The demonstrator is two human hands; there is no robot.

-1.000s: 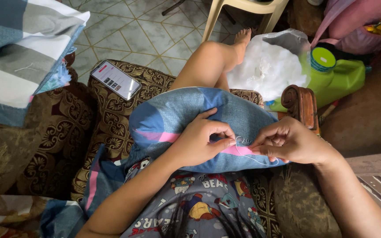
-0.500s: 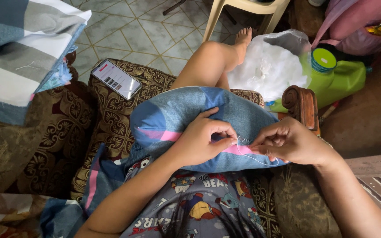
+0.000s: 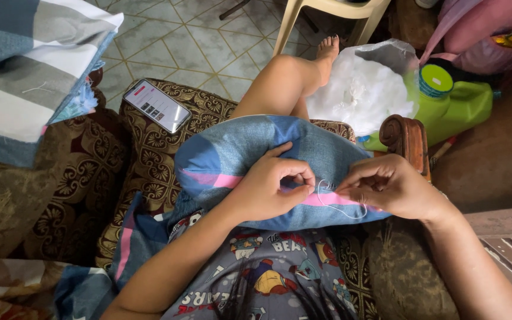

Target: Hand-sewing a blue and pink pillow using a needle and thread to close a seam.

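Brown patterned sofa cushions point(image 3: 149, 172) fill the lower scene, with pale tiled floor point(image 3: 191, 41) beyond them. On the person's lap lies a stuffed blue pillow point(image 3: 250, 160) with a pink stripe, its long axis running left to right across the thighs, one rounded end toward the left cushion and the other toward the carved wooden armrest point(image 3: 407, 139). The left hand point(image 3: 271, 189) rests curled on top of the pillow, forearm coming up from the lower left, fingers pinched closed on the fabric at the seam. The right hand point(image 3: 389, 186) reaches in from the right, fingers narrowed tightly on a white thread point(image 3: 336, 204) that loops between the two hands; whether it holds a needle is too small to tell. A phone point(image 3: 157, 106) lies face up on the cushion to the left. Behind the armrest sit a green jug point(image 3: 457, 104) and a bag of white stuffing point(image 3: 360, 89).
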